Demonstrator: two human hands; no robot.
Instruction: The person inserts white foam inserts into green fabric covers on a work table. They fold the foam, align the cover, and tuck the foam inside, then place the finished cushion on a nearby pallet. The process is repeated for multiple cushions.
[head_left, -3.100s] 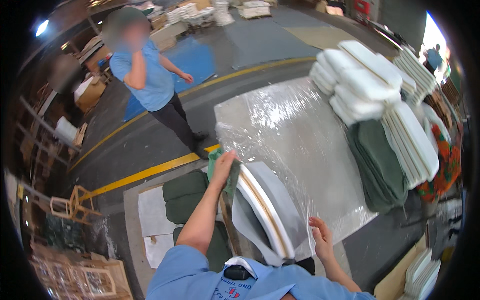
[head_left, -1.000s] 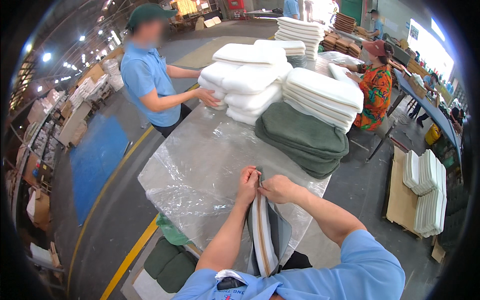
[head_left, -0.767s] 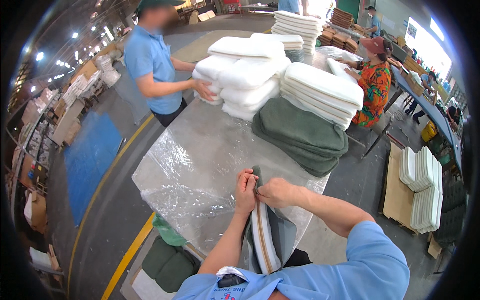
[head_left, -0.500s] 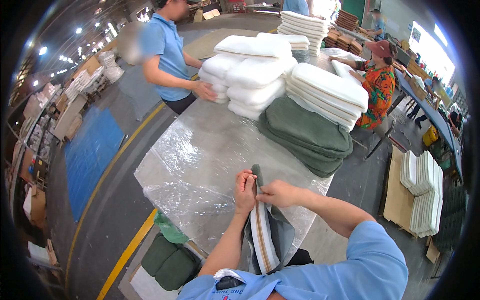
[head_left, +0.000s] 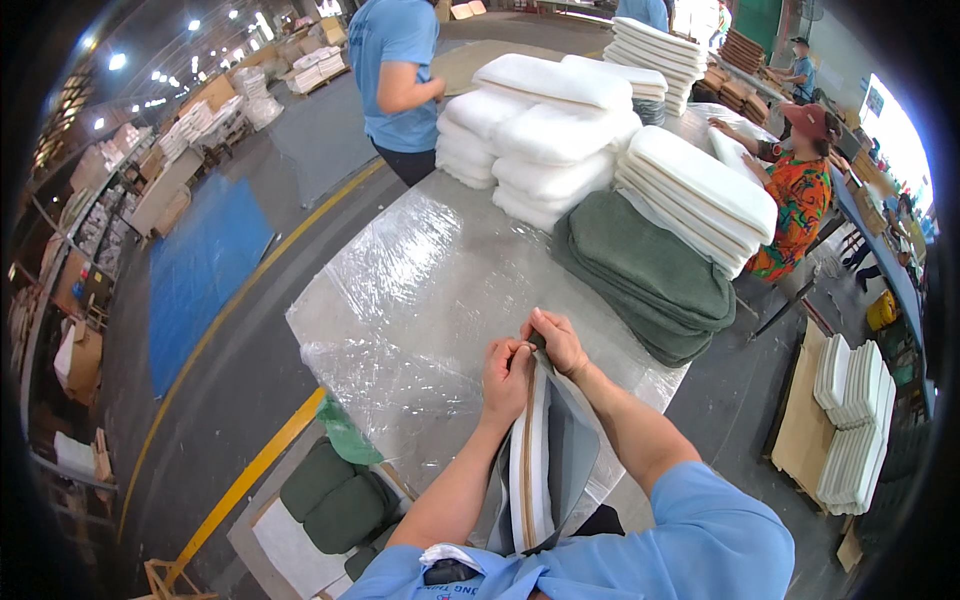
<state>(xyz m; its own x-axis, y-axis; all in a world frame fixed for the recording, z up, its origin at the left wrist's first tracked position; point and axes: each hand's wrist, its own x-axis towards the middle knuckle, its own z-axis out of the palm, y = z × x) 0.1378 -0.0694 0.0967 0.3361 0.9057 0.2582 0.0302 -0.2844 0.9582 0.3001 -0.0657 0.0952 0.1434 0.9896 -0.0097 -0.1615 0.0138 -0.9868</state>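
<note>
- Landmark: the plastic-covered table point(head_left: 425, 295); all places were taken from it.
- The white padded insert point(head_left: 530, 470), with a tan middle layer, stood on its long edge at the table's near edge, its far end pointing over the tabletop and its near end close to the person's body. Whether it rested on the table could not be told.
- The grey-lined cover point(head_left: 574, 440) lay around the insert, gaping along the upper side.
- Left hand point(head_left: 508, 378): fingers curled tight, gripping the cover's far end; fingertips partly hidden.
- Right hand point(head_left: 556, 341): closed about the same far end, just beside the left; the exact pinch could not be seen.
- Step in hand, as judged: seating the insert's far end in the cover.
- Next move, as judged: it called for a firm hold at that end, with the gaping sides drawn evenly over the insert toward the table's near edge.
- Dark green cushions point(head_left: 645, 275) were stacked at the table's right side; white pads point(head_left: 560, 135) were piled at its far end.
</note>
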